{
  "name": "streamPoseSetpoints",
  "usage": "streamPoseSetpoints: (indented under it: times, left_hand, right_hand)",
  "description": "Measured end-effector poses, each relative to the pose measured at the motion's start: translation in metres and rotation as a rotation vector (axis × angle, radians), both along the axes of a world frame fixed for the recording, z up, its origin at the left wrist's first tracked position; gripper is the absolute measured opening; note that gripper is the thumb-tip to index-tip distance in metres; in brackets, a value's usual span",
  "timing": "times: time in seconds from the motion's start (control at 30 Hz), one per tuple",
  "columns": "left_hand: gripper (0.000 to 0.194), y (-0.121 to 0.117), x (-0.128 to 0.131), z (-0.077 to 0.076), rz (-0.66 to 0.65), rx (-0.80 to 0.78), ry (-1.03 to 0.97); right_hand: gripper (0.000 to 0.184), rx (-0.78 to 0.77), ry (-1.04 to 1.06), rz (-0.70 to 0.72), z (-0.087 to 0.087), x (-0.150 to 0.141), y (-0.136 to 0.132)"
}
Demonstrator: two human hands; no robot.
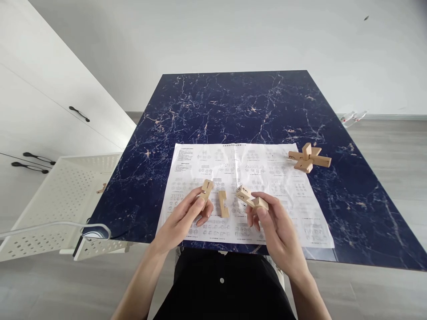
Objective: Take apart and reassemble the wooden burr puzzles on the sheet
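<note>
We're likely comparing shapes, left fingers (199, 203) pinching a small block (207, 188), right fingers (262, 213) a notched block (244, 193); next probably calls for turning.

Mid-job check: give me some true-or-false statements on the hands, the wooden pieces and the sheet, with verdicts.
1. The left hand holds a wooden block. True.
2. The right hand holds nothing. False: it holds a notched piece marked with numerals.
3. A loose piece lies on the printed sheet between the hands. True.
4. The joined wooden cluster sits by the sheet's left edge. False: it is at the right edge, near the far corner.
5. The sheet lies on a dark blue table. True.
</note>
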State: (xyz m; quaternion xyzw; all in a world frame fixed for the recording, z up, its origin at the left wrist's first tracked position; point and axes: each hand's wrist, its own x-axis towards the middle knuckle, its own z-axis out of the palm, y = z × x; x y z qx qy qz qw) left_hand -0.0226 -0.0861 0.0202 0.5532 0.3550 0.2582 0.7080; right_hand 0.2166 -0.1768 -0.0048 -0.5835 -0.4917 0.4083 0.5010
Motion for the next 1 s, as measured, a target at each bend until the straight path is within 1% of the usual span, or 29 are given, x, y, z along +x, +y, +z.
streamPoseSetpoints:
  times: [0.17,0.27,0.33,0.4,0.47,0.53,0.6,0.67,0.77,0.83,1.0]
  left_hand:
    - [0.031,-0.003,0.002,0.007,-0.019,0.056,0.141]
    - [0.033,-0.002,0.004,0.011,-0.018,0.109,0.229]
    - [0.037,-0.002,0.006,0.013,-0.002,0.137,0.219]
    - [0.04,-0.001,0.009,0.013,0.03,0.155,0.151]
    - [0.041,-0.002,0.012,0.012,0.052,0.118,0.064]
    - [0.04,-0.003,0.014,0.01,0.037,0.014,-0.025]
    - [0.037,-0.005,0.016,0.009,0.009,-0.084,-0.102]
    - [0.035,-0.005,0.016,0.009,0.014,-0.124,-0.141]
    - [0.043,-0.005,0.015,0.01,0.042,-0.123,-0.11]
    - [0.048,-0.005,0.014,0.01,0.023,-0.13,-0.053]
    - [0.043,-0.004,0.016,0.012,-0.066,-0.125,0.069]
  right_hand:
    - [0.02,0.082,0.126,0.007,0.01,-0.005,0.005]
    - [0.018,0.144,0.212,0.018,0.016,-0.009,0.01]
    - [0.019,0.15,0.271,0.039,0.018,-0.013,0.012]
    - [0.019,0.131,0.323,0.075,0.018,-0.018,0.012]
    - [0.02,0.106,0.353,0.106,0.016,-0.022,0.012]
    - [0.02,0.086,0.361,0.117,0.013,-0.025,0.012]
    - [0.02,0.065,0.353,0.106,0.011,-0.026,0.012]
    - [0.02,0.042,0.336,0.089,0.009,-0.026,0.012]
    - [0.022,0.016,0.297,0.054,0.007,-0.024,0.013]
    - [0.022,0.014,0.276,0.047,0.006,-0.022,0.013]
    - [0.02,0.042,0.245,0.127,0.008,-0.018,0.014]
